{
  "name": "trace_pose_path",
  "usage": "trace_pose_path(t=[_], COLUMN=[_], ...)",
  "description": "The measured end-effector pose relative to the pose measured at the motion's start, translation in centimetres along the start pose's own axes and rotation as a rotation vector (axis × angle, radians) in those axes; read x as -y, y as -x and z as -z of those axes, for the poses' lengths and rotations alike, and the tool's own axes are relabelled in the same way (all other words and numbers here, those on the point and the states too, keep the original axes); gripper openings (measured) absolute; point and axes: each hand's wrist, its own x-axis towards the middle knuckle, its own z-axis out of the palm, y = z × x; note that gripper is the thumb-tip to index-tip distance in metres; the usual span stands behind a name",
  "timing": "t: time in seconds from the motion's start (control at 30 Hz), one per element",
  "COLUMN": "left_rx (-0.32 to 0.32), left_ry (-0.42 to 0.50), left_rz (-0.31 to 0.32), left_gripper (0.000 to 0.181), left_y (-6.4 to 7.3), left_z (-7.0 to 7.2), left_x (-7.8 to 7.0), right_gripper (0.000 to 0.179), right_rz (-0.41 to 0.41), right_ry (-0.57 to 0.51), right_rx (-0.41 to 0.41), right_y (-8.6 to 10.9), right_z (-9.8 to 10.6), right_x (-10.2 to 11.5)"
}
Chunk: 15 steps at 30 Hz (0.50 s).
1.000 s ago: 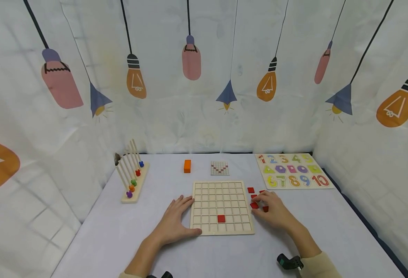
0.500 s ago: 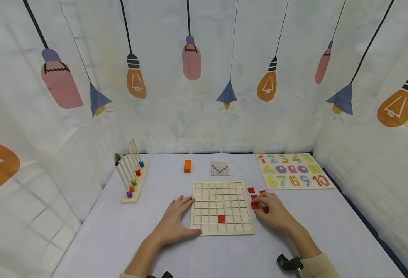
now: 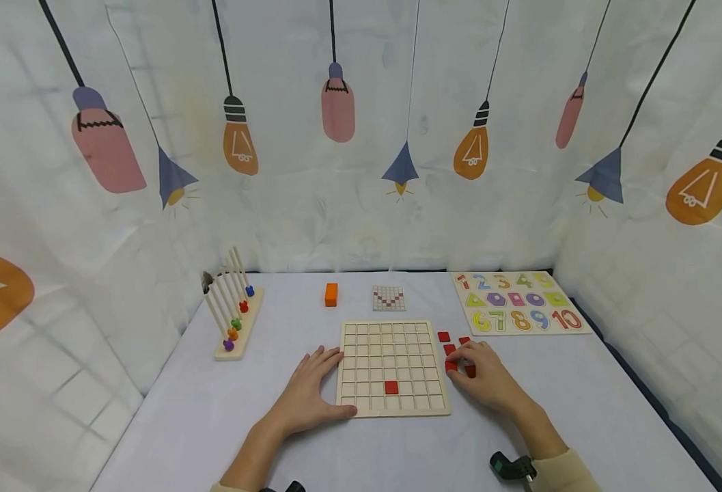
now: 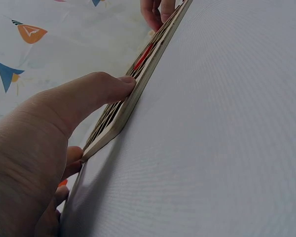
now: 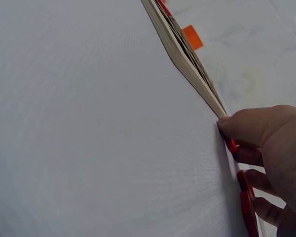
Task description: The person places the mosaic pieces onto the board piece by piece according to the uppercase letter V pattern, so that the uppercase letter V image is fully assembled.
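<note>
My left hand (image 3: 311,393) lies against the near left corner of the wooden grid board (image 3: 397,413). Its thumb (image 4: 116,88) presses on the front rim while the other fingers spread along the left side. One red square tile (image 3: 391,387) sits in a cell low in the grid. Just right of the board, my right hand (image 3: 486,374) pinches another red tile (image 5: 231,145) between thumb and fingertips, close over the cloth. More red tiles (image 3: 443,337) lie loose around those fingers, partly hidden by them.
Behind the board are an orange block (image 3: 331,294) and a small pattern card (image 3: 389,298). A peg stand (image 3: 233,342) with coloured beads is at the left. A number and shape puzzle board (image 3: 520,305) lies at the back right. Fabric walls (image 3: 287,225) enclose the table.
The red tile at my right fingertips has shifted slightly right and turned straighter, and the thumb and fingers have drawn in on it. The left hand and the board stay still.
</note>
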Motion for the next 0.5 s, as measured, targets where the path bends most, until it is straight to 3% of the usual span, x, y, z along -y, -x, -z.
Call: trace_pose_path(t=[0.5], left_rx=[0.001], left_ry=[-0.002], left_rz=[0.003], left_gripper=[0.116], left_y=[0.11], left_z=[0.08], left_x=[-0.16], right_gripper=[0.022], right_rz=[-0.001], right_ry=[-0.031], right_rx=[-0.016], right_y=[-0.13], right_z=[0.18], right_x=[0.4])
